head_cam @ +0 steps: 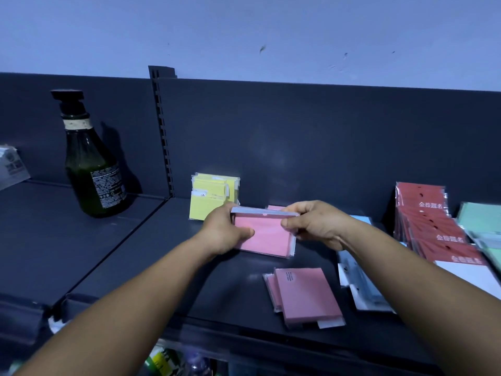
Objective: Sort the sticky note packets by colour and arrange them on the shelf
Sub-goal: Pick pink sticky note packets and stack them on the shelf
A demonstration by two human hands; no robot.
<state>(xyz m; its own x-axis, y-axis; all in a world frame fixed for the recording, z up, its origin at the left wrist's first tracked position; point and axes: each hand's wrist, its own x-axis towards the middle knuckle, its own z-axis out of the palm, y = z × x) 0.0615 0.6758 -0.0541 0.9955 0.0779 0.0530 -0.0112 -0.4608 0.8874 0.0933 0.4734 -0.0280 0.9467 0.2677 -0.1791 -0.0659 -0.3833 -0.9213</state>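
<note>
Both hands on the pink stack (261,233) — left hand (226,232) and right hand (315,223) pinching its two sides, just above the shelf (151,240). Best kept straight, edges even, then stood up right beside the yellow packets (214,196) — pink with pink.

I hold a stack of pink sticky note packets (263,234) in clear wrappers, tilted up on edge over the dark shelf (151,240), my left hand (225,234) gripping its left side and my right hand (314,226) pinching its right. Behind my left hand the yellow packets (210,198) stand upright against the shelf's back panel, and two more pink packets (303,297) lie flat and overlapping near the front edge. To the right, pale blue packets (360,283) lie flat in a loose pile.
</note>
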